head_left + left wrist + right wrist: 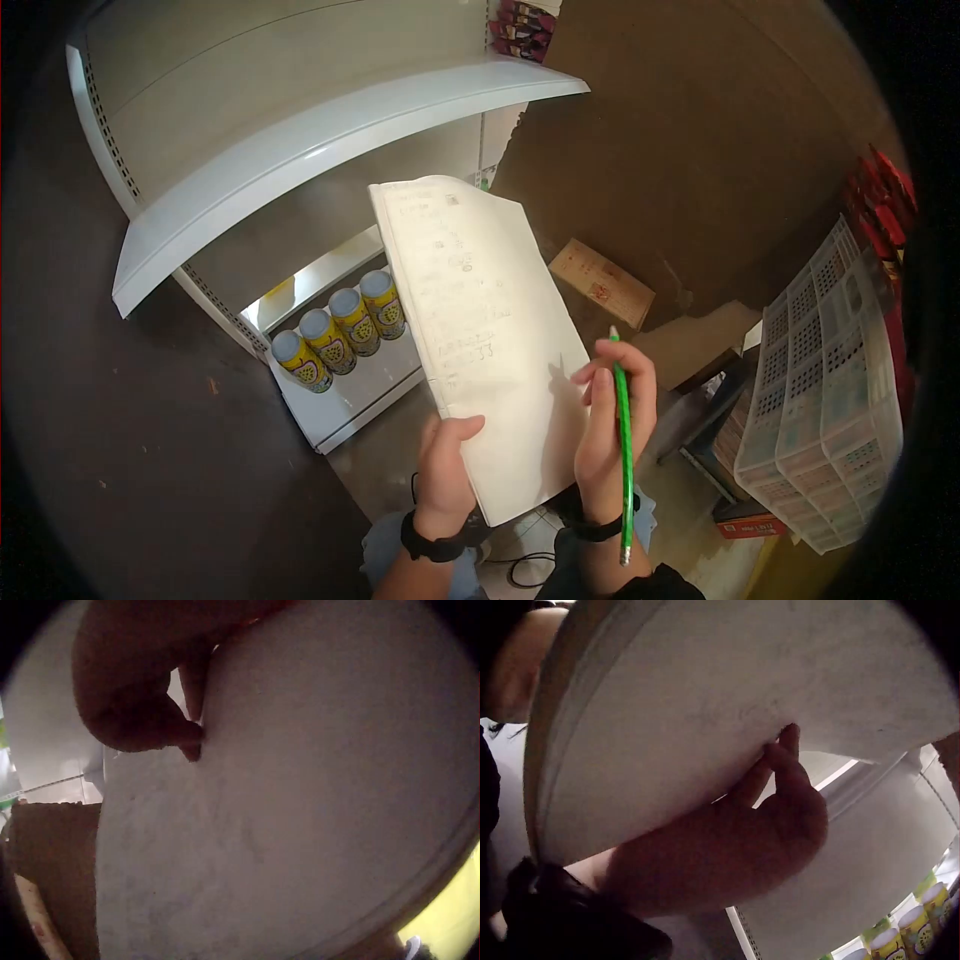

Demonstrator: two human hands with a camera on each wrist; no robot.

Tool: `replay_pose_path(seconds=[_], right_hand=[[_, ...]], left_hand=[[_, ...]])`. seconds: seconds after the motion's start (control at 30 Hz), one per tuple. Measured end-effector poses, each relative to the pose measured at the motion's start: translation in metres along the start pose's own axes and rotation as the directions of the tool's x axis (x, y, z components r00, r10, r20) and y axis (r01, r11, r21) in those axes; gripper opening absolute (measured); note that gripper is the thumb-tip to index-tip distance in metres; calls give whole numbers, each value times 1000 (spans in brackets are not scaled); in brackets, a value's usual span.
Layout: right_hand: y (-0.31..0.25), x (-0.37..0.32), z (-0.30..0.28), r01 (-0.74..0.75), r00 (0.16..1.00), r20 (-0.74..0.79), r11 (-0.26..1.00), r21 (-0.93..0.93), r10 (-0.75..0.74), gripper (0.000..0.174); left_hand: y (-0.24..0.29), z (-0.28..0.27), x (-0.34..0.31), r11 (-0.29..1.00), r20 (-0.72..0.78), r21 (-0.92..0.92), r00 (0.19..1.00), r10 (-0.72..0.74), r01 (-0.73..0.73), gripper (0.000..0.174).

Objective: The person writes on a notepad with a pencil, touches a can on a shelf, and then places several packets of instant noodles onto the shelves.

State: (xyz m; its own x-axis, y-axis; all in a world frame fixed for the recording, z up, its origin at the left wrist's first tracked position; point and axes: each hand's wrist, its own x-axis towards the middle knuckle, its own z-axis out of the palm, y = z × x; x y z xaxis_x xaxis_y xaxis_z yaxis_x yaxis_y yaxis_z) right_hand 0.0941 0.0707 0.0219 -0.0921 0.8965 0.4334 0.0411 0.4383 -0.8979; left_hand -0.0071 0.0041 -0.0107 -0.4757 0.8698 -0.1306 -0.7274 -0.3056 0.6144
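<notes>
A cream notebook with faint handwriting is held up in front of me. My left hand grips its lower left corner, thumb on the page and fingers underneath. In the right wrist view those fingers press on the notebook's pale underside. My right hand rests at the notebook's right edge and holds a green pen upright along the fingers. The left wrist view is filled by the notebook's back, with a dark hand at its edge.
White metal shelving stands ahead on the left, with several yellow cans in a row on its low shelf. A flat cardboard box lies on the brown floor. Stacked white plastic crates stand at the right.
</notes>
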Motion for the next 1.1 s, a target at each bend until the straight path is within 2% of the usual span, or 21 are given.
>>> replay_pose_path(seconds=[0.03,0.07,0.1,0.17,0.2,0.23,0.3,0.37,0.47,0.67,0.8,1.1], right_hand=[[2,2,1,97,994,-37,988,-120,-102,25],[9,4,2,99,993,-67,995,-33,-101,31],[5,5,2,99,993,-65,995,-33,-101,31],[-3,7,2,184,978,-123,977,106,-171,31],[-1,7,-2,171,985,-43,982,78,-168,31],[0,8,-4,171,985,-40,982,78,-168,31],[2,9,-7,224,971,-120,965,138,-208,32],[3,10,-8,232,968,-122,967,103,-219,29],[4,10,-8,228,968,-142,961,154,-206,26],[3,12,-14,251,926,-321,959,133,-198,23],[4,11,-14,265,923,-325,953,144,-207,23],[4,1,-14,322,933,-221,932,168,-283,11]], left_hand=[[1,1,-1,1000,6,7,1000,-7,7,34],[1,1,-1,1000,5,6,1000,-6,6,34],[1,2,-1,999,-13,41,1000,-15,15,39],[1,2,-1,997,-33,75,999,-23,26,45],[0,2,-1,1000,-25,28,1000,-11,11,39],[0,1,-1,1000,-16,-19,1000,3,-3,34],[-2,2,-1,1000,-30,-26,999,15,-16,34],[-2,1,-1,999,-42,-32,999,28,-30,34],[-2,0,0,999,-17,-41,1000,12,-12,35],[1,-1,1,998,-48,-50,999,25,-28,34],[2,-2,1,999,-32,-46,999,25,-26,33],[6,3,-2,998,-8,18,998,61,-61,31]])
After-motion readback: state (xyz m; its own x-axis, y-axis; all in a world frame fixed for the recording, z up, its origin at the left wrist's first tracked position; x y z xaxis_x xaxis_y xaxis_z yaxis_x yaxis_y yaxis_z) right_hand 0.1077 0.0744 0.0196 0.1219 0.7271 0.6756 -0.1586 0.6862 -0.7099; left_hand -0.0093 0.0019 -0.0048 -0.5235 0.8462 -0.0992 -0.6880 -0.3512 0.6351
